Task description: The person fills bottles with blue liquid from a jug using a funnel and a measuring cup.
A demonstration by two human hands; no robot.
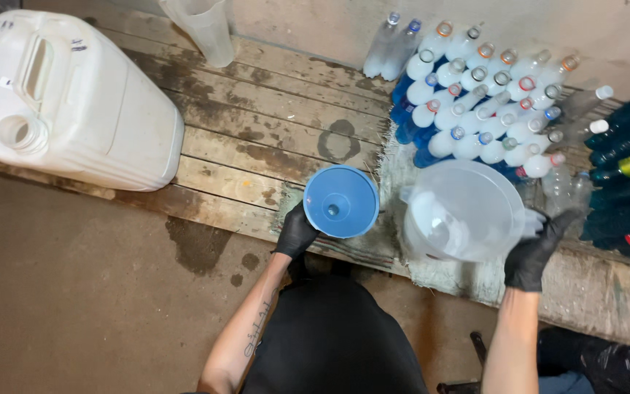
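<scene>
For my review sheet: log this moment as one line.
left hand: grips round blue plastic funnel | right hand: grips clear plastic measuring jug | surface: worn wooden pallet

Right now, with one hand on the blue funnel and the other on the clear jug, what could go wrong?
1. The blue funnel is steadied only by the left hand; it could tip.
2. The clear jug hangs tilted in the right hand at the wet wooden platform edge; it may slip.
3. The packed bottles stand close behind and could topple.
</scene>
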